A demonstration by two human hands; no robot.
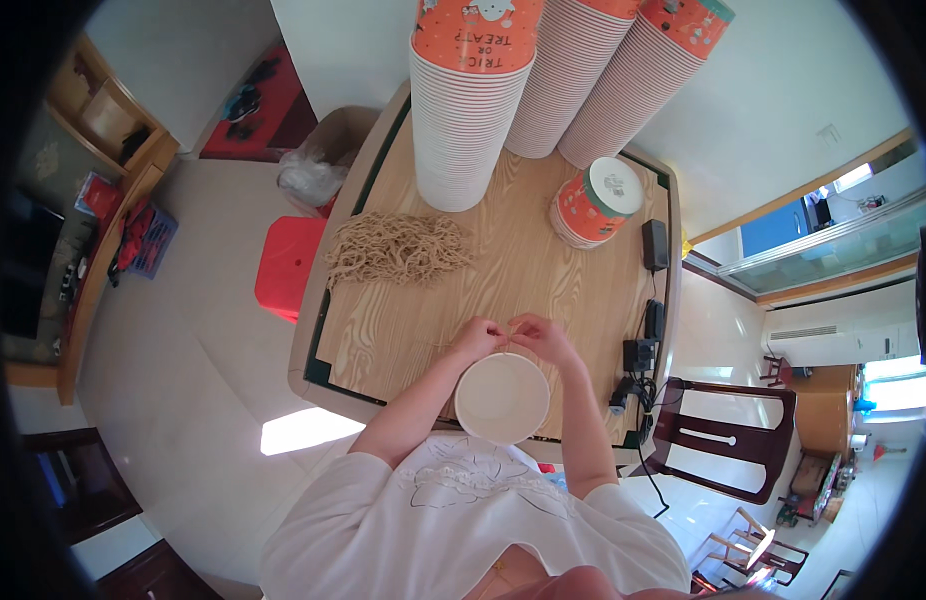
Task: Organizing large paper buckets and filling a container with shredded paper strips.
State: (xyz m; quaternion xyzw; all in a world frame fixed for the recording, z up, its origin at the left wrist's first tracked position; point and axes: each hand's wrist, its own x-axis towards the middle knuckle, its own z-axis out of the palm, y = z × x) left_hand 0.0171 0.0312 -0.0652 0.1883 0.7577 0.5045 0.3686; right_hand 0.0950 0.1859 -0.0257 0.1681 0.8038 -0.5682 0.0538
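Note:
A white round paper bucket (502,402) stands at the near edge of the table, its open mouth facing up. At its far rim my left hand (480,338) and my right hand (543,338) meet, fingertips pinched close together. Between them runs a thin tan cord, with a short end hanging at the rim; how it is fixed to the bucket is hidden. Farther off to the left lies a loose heap of tan cords (401,248).
Tall stacks of orange-and-white paper buckets (473,120) rise at the table's far side. A short upside-down stack (595,205) sits at the right. Black power adapters (639,355) and cables line the right edge. A red stool (288,268) and a dark wooden chair (728,440) flank the table.

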